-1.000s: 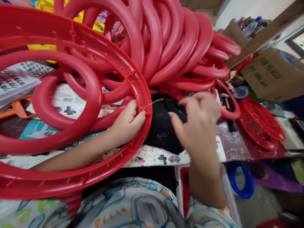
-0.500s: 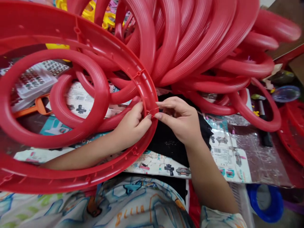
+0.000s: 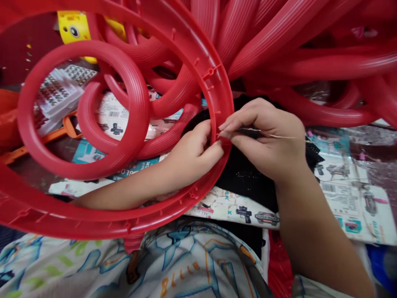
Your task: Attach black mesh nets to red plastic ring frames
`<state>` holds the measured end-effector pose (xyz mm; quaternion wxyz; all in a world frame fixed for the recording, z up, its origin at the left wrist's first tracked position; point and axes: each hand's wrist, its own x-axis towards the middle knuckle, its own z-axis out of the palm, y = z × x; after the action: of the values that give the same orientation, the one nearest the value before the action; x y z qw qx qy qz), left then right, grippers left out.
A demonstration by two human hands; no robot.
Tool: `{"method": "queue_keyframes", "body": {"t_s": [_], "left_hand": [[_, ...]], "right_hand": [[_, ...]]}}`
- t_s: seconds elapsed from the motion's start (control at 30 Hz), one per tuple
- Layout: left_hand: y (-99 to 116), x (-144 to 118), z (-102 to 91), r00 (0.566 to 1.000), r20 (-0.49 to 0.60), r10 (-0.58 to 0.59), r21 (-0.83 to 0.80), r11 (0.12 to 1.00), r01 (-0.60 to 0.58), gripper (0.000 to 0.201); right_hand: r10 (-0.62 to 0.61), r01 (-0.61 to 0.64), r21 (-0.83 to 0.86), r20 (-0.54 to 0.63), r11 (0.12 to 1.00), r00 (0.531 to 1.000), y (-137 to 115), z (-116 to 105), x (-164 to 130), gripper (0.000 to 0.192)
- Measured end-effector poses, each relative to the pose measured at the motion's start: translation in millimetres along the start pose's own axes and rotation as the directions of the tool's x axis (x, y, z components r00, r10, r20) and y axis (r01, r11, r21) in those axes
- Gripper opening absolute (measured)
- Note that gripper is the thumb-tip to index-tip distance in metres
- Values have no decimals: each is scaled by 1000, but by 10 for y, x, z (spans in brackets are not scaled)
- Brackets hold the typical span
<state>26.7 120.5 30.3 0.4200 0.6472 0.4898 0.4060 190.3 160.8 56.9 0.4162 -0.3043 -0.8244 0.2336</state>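
Since the earlier frame, both hands have shifted right and slightly up in view, the large red ring has come nearer the camera, and a thin pale strand now runs rightward out of the right hand.

Left hand [image 3: 194, 155]: forearm enters from the lower left and passes through the opening of the large red ring [image 3: 221, 89]. Fingers are curled, with the thumb pressed against the inner edge of the ring's flat rim, gripping it at its right side.

Right hand [image 3: 266, 138]: forearm rises from the lower right corner, wrist bent toward the left. Fingers are drawn together in a narrow pinch, the tips meeting the ring's rim directly opposite the left thumb. The pinch closes on the thin strand [image 3: 279, 135], which lies across the knuckles and trails off to the right. What the strand is made of cannot be told.

Both hands work above a black mesh piece [image 3: 245, 176] lying on the tabletop [image 3: 350, 198], which is covered with printed toy packaging cards. A heap of ribbed red rings [image 3: 294, 62] fills the upper view. A smaller ribbed red ring [image 3: 136, 95] shows through the large ring's opening. A patterned garment [image 3: 186, 265] occupies the lower edge.
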Motion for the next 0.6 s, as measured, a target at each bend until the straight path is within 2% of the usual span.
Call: {"method": "queue_keyframes", "body": {"t_s": [0.17,0.37,0.5,0.6], "left_hand": [[27,14,-3,999,25,-30,-8,1000,30,19],[12,18,-20,996,83,-33,-15,999,35,26],[11,24,-18,997,76,-9,-28,1000,11,25],[18,29,-17,998,61,26,-74,997,-21,23]], "right_hand": [[-32,38,-70,83,997,996,8,-43,11,15],[-48,51,-17,150,999,987,4,-79,30,16],[-160,192,-149,202,970,966,-22,-72,28,16],[-222,258,-217,174,942,959,-35,-59,9,16]]}}
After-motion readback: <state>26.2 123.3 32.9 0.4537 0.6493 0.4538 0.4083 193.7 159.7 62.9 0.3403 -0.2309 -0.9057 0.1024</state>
